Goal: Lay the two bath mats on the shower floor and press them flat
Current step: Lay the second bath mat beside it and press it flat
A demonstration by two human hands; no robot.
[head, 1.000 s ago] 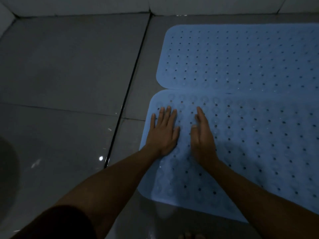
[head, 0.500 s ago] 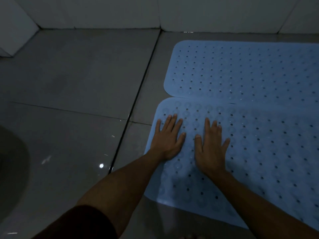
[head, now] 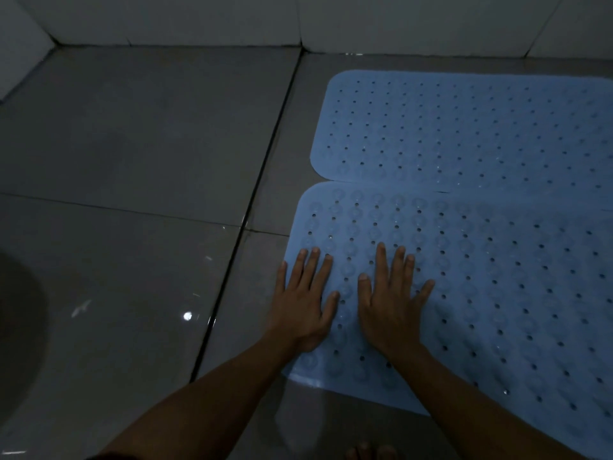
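Dim light, head view. Left of both hands lay bare grey shower floor (head: pixel 132 144), a dark grout line (head: pixel 252 200) running toward the wall, wet glare spots on the tile. A white tiled wall (head: pixel 199 18) stood beyond the fingertips.

Left hand (head: pixel 305 300) lay palm-down on the near mat (head: pixel 497 293), at its left edge; little finger hung right over the mat's edge. Grip wide, fingers straight, holding nothing, just pressing. Right hand (head: pixel 391 303) sat just beside it, thumbs near each other, not touching. Same state: flat, fingers splayed, nothing held.

Change: a second ago the right hand stood more on its edge, fingers together; half a second ago it was flattening; here it was fully flat and spread. Both hands also sat nearer the mat's close edge than before, so the pressing looked to be working back toward the person along the left end.

Far mat (head: pixel 464 127) lay beyond the fingertips, flat on the floor, its near edge touching or slightly under the near mat's far edge; can't tell which overlapped. Both mats ran out of frame right of the right hand.

Judgement: laying done, pressing stage under way on the near mat's left end. Near-left corner below the wrists looked slightly lifted, pale sheen there, likely next spot. Toes (head: pixel 368 451) showed at the bottom edge.
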